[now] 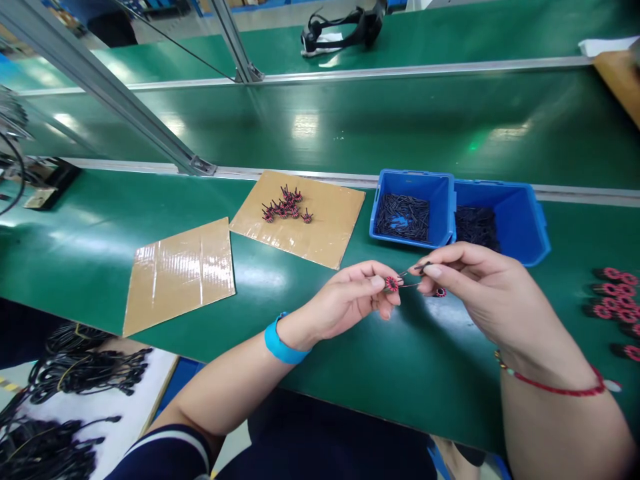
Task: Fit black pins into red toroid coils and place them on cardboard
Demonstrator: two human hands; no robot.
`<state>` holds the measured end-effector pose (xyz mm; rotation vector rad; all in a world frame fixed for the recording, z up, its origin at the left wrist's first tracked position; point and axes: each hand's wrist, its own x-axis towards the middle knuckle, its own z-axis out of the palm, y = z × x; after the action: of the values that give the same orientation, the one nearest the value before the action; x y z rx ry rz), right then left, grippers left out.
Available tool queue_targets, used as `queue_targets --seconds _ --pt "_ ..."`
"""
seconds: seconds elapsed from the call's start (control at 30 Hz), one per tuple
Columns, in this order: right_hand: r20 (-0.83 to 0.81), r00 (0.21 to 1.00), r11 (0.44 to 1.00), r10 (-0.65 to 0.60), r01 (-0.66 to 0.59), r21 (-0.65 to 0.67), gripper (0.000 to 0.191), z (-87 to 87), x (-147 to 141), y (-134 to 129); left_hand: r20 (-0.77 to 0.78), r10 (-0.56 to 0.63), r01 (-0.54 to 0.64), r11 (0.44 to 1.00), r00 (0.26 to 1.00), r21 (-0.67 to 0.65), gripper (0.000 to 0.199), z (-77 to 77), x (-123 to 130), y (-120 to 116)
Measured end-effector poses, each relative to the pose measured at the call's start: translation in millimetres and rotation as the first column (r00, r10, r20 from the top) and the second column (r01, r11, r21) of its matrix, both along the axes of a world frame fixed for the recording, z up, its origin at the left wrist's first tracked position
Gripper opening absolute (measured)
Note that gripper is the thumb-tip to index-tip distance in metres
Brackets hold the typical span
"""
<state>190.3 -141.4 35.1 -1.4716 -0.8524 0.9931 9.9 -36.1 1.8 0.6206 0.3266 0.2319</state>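
Observation:
My left hand [357,290], with a blue wristband, pinches a small red-and-black toroidal coil [392,284] between thumb and fingers. Thin wire leads [411,285] stick out of it to the right. Close by, my right hand [463,273] is closed on a short black sleeve [423,268] at the end of a lead. Whether the lead is inside the sleeve cannot be made out. Just below the right fingers shows another red-and-black coil [441,293]. Beyond the hands, blue bins [440,240] hold many short black sleeves [403,217].
Several coils with black-sleeved leads [287,205] stand on a tape-covered cardboard sheet [325,241]. A second cardboard sheet [180,277] lies left of it. More coils [617,300] lie at the right. A metal frame post [125,93] slants across the left; bundled black cables [85,367] lie lower left.

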Motion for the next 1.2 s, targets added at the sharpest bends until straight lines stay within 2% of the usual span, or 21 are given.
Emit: queue_targets --seconds 0.37,0.6,0.9,1.03,1.2 --pt "0.033 0.999 1.000 0.002 -0.001 -0.020 0.018 2.1 0 0 -0.017 -0.008 0.009 1.000 1.000 0.006 0.023 1.5 -1 -1" --pt "0.040 0.997 0.997 0.059 -0.057 -0.047 0.021 4.9 -4 3 -0.040 -0.019 0.019 1.000 0.999 0.012 0.028 -0.1 -1 -1" --pt "-0.079 0.996 0.998 0.048 -0.051 -0.044 0.021 -1.2 -6 7 0.011 0.005 -0.005 1.000 1.000 -0.005 0.027 -2.7 0 -1" --pt "-0.122 0.992 1.000 0.004 -0.007 -0.030 0.026 -5.4 -6 7 -0.003 0.016 -0.016 1.000 1.000 0.009 0.029 -1.5 1 -1" --pt "-0.162 0.980 0.993 -0.112 0.117 0.024 0.013 -5.9 -7 6 -0.028 0.037 -0.036 0.999 0.999 0.028 0.031 0.3 2 -2"
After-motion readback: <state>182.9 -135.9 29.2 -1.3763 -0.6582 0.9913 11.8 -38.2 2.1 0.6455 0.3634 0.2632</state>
